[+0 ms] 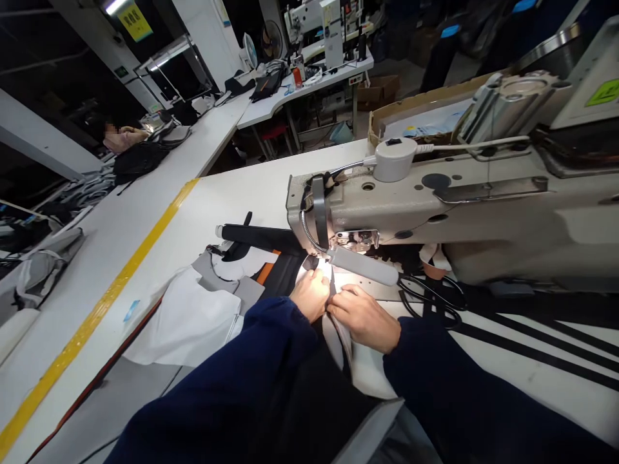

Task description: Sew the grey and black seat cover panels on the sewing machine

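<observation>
My left hand and my right hand meet just in front of the needle area of a grey industrial sewing machine. Both hands are closed, pinching a strip of grey and black fabric that runs from under the presser foot back toward my lap. The fingertips nearly touch each other under the machine's small lamp. Dark blue sleeves cover both forearms.
Black scissors lie right of my hands beside black straps. White, grey and orange fabric pieces lie to the left, with a black roll behind. A yellow tape line crosses the white table. Another person sits far left.
</observation>
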The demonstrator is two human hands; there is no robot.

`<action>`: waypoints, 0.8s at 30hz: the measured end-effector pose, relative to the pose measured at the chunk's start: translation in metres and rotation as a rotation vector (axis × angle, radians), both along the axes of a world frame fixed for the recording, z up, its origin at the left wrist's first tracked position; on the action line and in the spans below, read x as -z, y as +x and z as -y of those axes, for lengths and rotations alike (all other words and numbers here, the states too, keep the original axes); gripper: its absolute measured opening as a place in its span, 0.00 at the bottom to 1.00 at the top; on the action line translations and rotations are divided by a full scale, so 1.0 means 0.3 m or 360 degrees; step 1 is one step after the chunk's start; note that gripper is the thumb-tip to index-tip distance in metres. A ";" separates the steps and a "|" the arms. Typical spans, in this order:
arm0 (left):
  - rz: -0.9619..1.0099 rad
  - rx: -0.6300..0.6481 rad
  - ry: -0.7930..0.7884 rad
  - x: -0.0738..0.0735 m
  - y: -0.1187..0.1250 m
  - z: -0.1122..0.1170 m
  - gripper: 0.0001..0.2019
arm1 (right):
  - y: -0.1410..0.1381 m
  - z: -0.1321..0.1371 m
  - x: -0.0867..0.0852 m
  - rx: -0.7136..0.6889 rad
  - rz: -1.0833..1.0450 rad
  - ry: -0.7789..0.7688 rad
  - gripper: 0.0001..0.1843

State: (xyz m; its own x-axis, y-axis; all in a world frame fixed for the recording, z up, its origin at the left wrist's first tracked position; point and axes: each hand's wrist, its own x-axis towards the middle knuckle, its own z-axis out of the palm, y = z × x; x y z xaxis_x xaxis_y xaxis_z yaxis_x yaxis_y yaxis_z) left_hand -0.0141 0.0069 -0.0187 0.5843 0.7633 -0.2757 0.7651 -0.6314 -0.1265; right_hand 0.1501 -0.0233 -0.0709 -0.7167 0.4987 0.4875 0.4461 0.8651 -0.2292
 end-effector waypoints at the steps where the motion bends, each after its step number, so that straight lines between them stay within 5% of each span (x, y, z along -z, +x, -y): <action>1: 0.0064 -0.0040 0.0003 0.007 -0.003 -0.002 0.13 | -0.001 -0.010 0.001 0.0016 -0.0016 -0.0009 0.16; 7: 0.0301 -0.0202 -0.0072 0.012 -0.019 -0.032 0.11 | -0.009 -0.039 -0.001 0.0111 0.0015 -0.0018 0.15; 11: 0.0440 -0.0325 -0.0122 0.018 -0.026 -0.047 0.12 | 0.015 0.018 -0.016 0.0171 0.0055 0.0075 0.21; 16: 0.0513 -0.0350 -0.0095 0.018 -0.018 -0.047 0.13 | 0.018 0.066 -0.018 0.0167 0.0075 0.0277 0.16; 24: 0.0652 -0.0405 -0.0025 0.019 0.000 -0.096 0.12 | -0.029 -0.012 0.029 0.0338 0.0110 0.0413 0.14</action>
State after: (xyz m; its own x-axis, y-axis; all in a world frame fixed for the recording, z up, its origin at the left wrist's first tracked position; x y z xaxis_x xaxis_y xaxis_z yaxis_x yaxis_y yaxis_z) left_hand -0.0141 0.0356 -0.0245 0.4423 0.8937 -0.0747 0.8805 -0.4169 0.2256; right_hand 0.1415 -0.0196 -0.0795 -0.6460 0.5062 0.5714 0.6293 0.7768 0.0234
